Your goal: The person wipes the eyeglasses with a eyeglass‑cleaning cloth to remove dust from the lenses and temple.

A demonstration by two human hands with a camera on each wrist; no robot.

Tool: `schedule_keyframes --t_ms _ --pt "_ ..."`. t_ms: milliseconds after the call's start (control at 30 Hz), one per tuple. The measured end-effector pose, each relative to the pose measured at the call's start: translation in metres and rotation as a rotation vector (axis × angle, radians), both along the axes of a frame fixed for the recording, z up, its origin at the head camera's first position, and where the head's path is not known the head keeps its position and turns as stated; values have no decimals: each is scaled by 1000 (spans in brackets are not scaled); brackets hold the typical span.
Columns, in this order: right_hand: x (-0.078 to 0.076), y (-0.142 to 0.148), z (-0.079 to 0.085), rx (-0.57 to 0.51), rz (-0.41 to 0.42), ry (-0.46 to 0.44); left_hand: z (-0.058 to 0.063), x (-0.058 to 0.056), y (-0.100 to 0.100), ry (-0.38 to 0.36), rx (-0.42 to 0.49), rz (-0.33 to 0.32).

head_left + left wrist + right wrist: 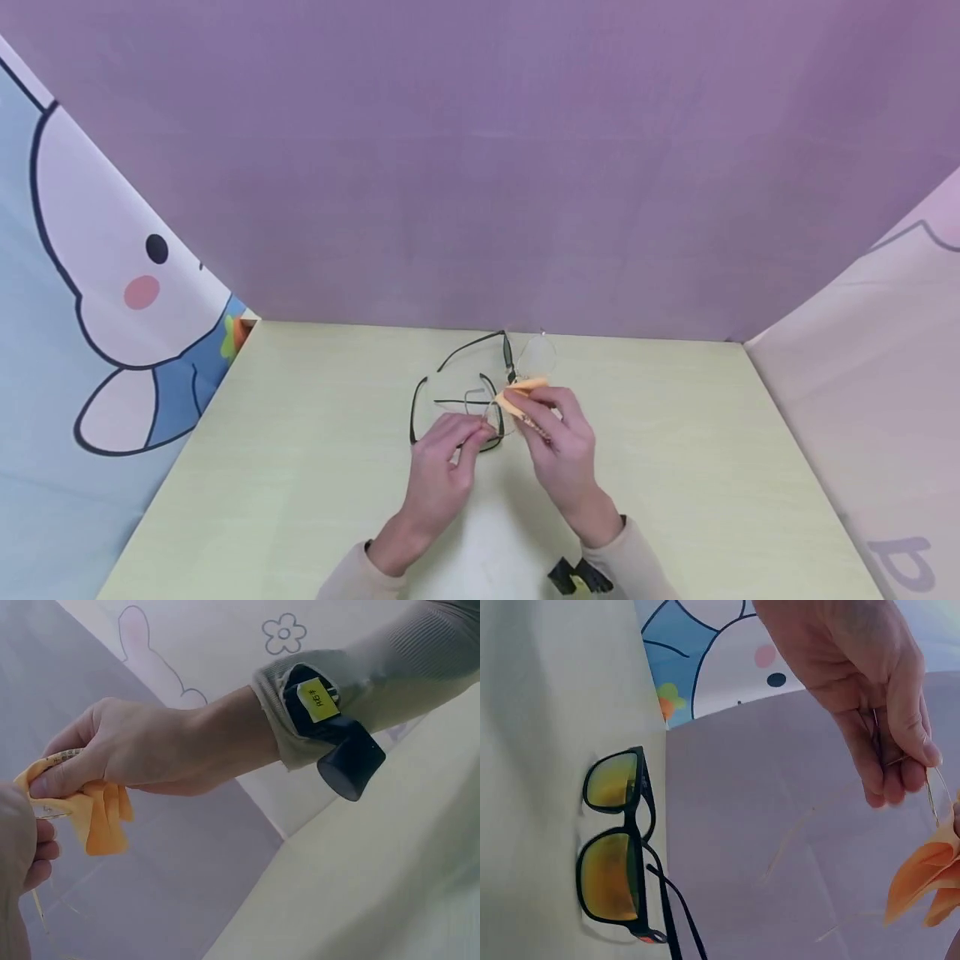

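So there are two hands over the tabletop (225,467), both busy with one pair of wire glasses (931,801). The left hand (442,454) has thumb and fingertips pinched tight on the thin wire frame, and the right hand (562,446) is pinching one orange cloth (107,821), gap closed right down on the fabric. Part of the glasses sits in the fold of that cloth, right at the right fingertips, and loose corners hang below them. One clear round lens (537,354) pokes out just past the right fingers; can't tell if it's the same pair. Then two dark-framed pairs: the far sunglasses (508,352) lie just beyond the left fingertips, front facing right, and the near glasses (412,417) are partly hidden behind the left fingers, one arm sticking up on either side of them. The right-wrist view shows two yellow-orange lenses (609,874) on a black frame, well apart from the left fingers. One black gadget (349,754) with a yellow label (319,700) sits at the right cuff, back behind those fingers.
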State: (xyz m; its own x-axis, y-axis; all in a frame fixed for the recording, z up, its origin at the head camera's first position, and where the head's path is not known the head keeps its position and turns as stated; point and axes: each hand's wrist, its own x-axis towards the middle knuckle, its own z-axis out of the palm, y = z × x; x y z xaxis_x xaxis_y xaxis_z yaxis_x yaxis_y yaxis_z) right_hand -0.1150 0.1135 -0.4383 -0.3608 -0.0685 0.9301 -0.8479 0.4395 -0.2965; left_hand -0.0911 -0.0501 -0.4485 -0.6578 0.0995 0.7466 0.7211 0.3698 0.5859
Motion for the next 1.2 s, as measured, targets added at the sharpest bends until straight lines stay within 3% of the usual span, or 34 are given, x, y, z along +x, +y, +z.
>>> schedule_keyframes --t_ms 267,567,733,900,1067,1200 --pt "5 -6 -12 37 87 80 1 -2 -2 -35 -3 27" --pt "-2 2 -7 -37 31 -9 -1 -1 -1 -21 -11 -9" --pt "1 -3 -17 -37 39 72 1 -3 0 -9 15 5" --pt "-1 -6 -16 -17 94 132 5 -6 -1 -2 -26 -3" --pt "-5 2 -11 -38 51 59 5 -7 -1 13 -46 -36" --pt "-8 9 -14 -64 10 1 2 -6 -2 26 1 -10"
